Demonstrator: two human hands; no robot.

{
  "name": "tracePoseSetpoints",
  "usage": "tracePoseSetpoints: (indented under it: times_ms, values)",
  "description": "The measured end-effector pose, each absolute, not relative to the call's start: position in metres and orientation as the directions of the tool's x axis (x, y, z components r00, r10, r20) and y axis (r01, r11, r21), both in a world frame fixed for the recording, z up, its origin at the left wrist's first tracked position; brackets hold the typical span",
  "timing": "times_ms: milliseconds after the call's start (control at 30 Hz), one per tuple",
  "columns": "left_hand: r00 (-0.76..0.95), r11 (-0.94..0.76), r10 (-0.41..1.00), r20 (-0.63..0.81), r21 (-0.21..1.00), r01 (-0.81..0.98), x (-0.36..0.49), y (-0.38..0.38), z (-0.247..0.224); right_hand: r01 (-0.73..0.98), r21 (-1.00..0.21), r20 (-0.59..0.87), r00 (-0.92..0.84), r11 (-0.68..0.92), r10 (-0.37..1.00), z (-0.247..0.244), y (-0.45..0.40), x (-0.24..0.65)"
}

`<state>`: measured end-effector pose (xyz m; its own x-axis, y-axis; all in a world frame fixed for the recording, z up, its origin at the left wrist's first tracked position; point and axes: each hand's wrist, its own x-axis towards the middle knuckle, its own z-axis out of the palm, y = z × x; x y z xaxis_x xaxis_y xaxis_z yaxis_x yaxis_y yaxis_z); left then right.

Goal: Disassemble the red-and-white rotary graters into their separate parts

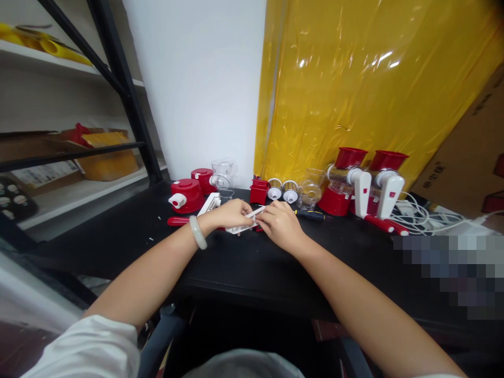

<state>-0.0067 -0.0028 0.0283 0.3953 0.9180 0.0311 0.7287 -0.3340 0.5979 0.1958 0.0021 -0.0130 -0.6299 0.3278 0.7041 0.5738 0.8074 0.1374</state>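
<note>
Between my two hands, just above the black table, is a white plastic crank handle (241,228), its hollow side facing up. My left hand (235,214), with a pale bangle at the wrist, has its fingers closed on the handle's left part. The fingers of my right hand (281,223) pinch its right end; the exact spot they press is hidden. Beyond my left hand lies another white crank arm (212,201), and a red grip (178,221) shows left of the wrist. A dark screwdriver (311,214) rests just right of my right hand.
Behind my hands stand red bases (188,195), a red hopper (259,191), grater drums (290,191) and clear housings (309,194). Two assembled rotary graters (346,181) are at the right, beside white cables (423,218). A black-framed shelf (129,100) borders the left.
</note>
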Motion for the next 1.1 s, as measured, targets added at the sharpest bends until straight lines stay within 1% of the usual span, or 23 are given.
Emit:
tracePoseSetpoints:
  times_ms: [100, 233, 333, 500, 600, 733, 867, 967, 1100]
  values:
    - [0.397, -0.336, 0.917, 0.040, 0.615, 0.714, -0.0064, -0.0032, 0.0288, 0.584, 0.141, 0.702, -0.629, 0.799, 0.335, -0.0115, 0.0002, 0.1956]
    - [0.393, -0.322, 0.919, 0.036, 0.644, 0.694, -0.0056, -0.0037, 0.0287, 0.590, 0.177, 0.708, -0.632, 0.788, 0.314, -0.0100, -0.0013, 0.1956]
    - [0.396, -0.309, 0.918, 0.024, 0.669, 0.676, -0.0051, -0.0035, 0.0287, 0.587, 0.219, 0.713, -0.641, 0.779, 0.283, -0.0092, -0.0014, 0.1954]
    - [0.397, -0.305, 0.918, 0.018, 0.673, 0.674, -0.0054, -0.0033, 0.0314, 0.567, 0.319, 0.712, -0.672, 0.759, 0.202, -0.0076, -0.0005, 0.1950]
    - [0.399, -0.295, 0.917, 0.009, 0.688, 0.663, -0.0055, -0.0041, 0.0338, 0.560, 0.357, 0.711, -0.682, 0.748, 0.171, -0.0065, -0.0005, 0.1944]
    - [0.377, -0.278, 0.926, 0.003, 0.681, 0.678, -0.0049, -0.0054, 0.0355, 0.572, 0.363, 0.720, -0.673, 0.735, 0.168, -0.0050, -0.0008, 0.1938]
    - [0.331, -0.247, 0.944, -0.001, 0.665, 0.705, -0.0039, -0.0072, 0.0356, 0.591, 0.351, 0.722, -0.665, 0.726, 0.193, -0.0034, -0.0002, 0.1947]
    - [0.324, -0.242, 0.946, 0.006, 0.679, 0.693, -0.0030, -0.0082, 0.0353, 0.597, 0.345, 0.731, -0.655, 0.724, 0.192, -0.0027, 0.0003, 0.1958]
    - [0.313, -0.239, 0.949, 0.026, 0.708, 0.664, -0.0022, -0.0072, 0.0338, 0.593, 0.360, 0.748, -0.645, 0.720, 0.158, -0.0030, 0.0007, 0.1964]
